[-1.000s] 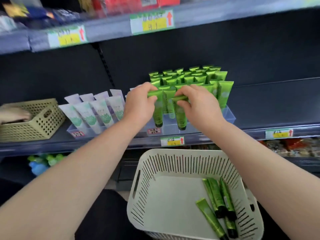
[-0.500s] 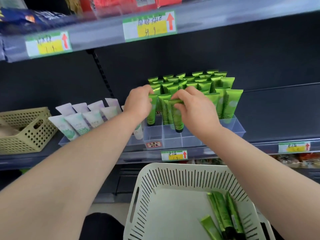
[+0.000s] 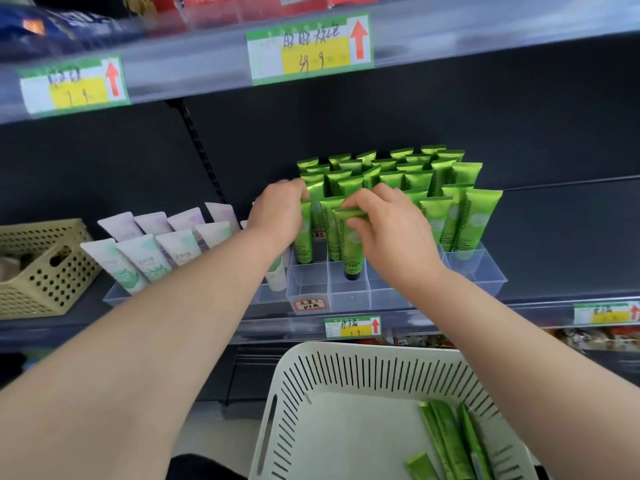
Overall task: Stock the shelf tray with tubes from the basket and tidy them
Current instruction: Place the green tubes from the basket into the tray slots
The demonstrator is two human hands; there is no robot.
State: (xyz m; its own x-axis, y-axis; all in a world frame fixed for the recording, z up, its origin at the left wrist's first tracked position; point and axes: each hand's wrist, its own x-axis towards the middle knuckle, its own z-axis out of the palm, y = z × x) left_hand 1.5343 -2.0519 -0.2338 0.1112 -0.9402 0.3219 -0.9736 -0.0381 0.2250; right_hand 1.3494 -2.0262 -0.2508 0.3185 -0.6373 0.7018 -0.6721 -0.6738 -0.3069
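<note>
This is a shop aisle: dark shelves [image 3: 561,271] carry clear strips along their front edges with handwritten price labels [image 3: 310,46], green and yellow, each with a red arrow pointing up. Many identical green tubes [image 3: 478,216] stand in rows in a clear divided tray [image 3: 481,271], beside a like tray of white tubes [image 3: 138,258]. Packaged goods [image 3: 259,3] sit on the shelf above, and a slotted basket [image 3: 346,372] below holds more green tubes.

Dark shelving unit [image 3: 519,116], price labels [image 3: 310,46] along grey edges.
</note>
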